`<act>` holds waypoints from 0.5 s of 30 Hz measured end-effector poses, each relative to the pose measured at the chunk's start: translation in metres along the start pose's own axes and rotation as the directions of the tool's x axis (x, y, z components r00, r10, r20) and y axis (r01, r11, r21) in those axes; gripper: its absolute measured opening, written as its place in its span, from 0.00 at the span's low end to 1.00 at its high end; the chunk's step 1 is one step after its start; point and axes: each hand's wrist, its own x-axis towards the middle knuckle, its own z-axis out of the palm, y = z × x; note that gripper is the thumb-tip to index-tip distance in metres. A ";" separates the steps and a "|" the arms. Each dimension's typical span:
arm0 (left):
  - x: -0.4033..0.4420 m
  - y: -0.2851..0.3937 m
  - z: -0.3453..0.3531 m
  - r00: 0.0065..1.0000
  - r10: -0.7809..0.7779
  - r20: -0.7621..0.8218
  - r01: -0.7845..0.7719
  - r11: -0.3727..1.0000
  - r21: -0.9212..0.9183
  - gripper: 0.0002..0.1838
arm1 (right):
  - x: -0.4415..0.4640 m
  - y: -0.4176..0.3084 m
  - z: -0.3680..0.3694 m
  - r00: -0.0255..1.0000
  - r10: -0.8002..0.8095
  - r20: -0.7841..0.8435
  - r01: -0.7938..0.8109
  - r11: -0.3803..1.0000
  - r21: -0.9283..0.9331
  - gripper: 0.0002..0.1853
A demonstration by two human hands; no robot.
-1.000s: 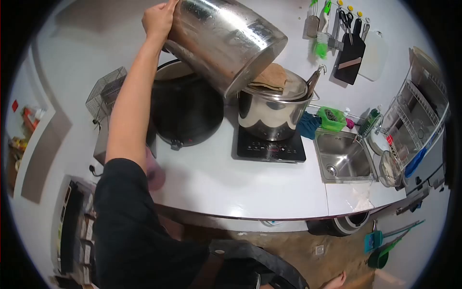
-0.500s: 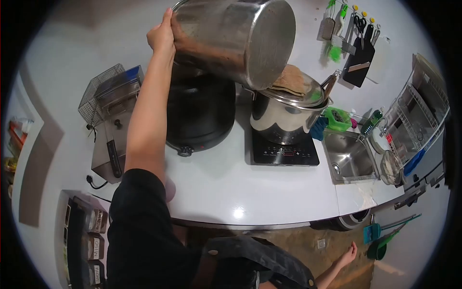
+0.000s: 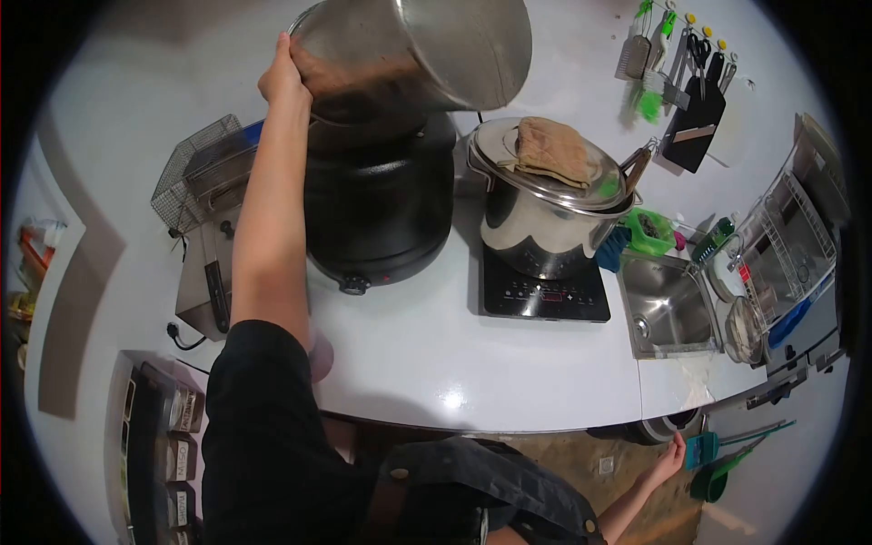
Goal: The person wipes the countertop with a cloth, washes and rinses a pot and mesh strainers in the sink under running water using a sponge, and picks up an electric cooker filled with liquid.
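Note:
My left hand [image 3: 285,80] is closed on the rim of a large steel stockpot [image 3: 363,64]. The stockpot is tipped on its side, its base facing right, and its mouth is hidden from me. Beneath it stands a round black electric pot [image 3: 377,204] with a front knob; the stockpot covers part of its top. To the right, a lidded steel pot [image 3: 536,218] sits on a black induction cooker [image 3: 545,295], with a folded tan cloth [image 3: 552,150] on its lid. My right hand [image 3: 669,461] hangs low beyond the counter's front edge, fingers loosely bent, holding nothing visible.
A steel sink [image 3: 670,304] and a wire dish rack [image 3: 790,236] are on the right. Utensils and a black cutting board [image 3: 695,127] hang on the wall. Wire fryer baskets [image 3: 195,173] stand at left on the white counter [image 3: 509,372].
The stockpot and my left hand have shifted left and up, away from the lidded pot, whose lid and cloth now show fully. My right hand has risen slightly. The view has shifted a little.

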 end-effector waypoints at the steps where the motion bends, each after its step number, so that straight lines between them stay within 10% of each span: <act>1: 0.006 -0.001 -0.001 1.000 -0.024 -0.017 0.023 0.999 -0.025 0.26 | 0.007 0.006 0.004 0.998 -0.061 0.005 0.061 0.998 0.008 0.12; 8: 0.056 -0.010 -0.030 0.987 -0.138 0.078 0.149 0.974 -0.170 0.24 | 0.035 0.011 0.022 0.999 0.033 0.036 -0.034 0.999 0.031 0.11; 15: 0.075 0.002 -0.057 0.976 -0.061 0.209 0.042 0.995 0.093 0.14 | 0.062 0.036 0.037 0.986 -0.024 0.165 0.036 0.996 -0.076 0.14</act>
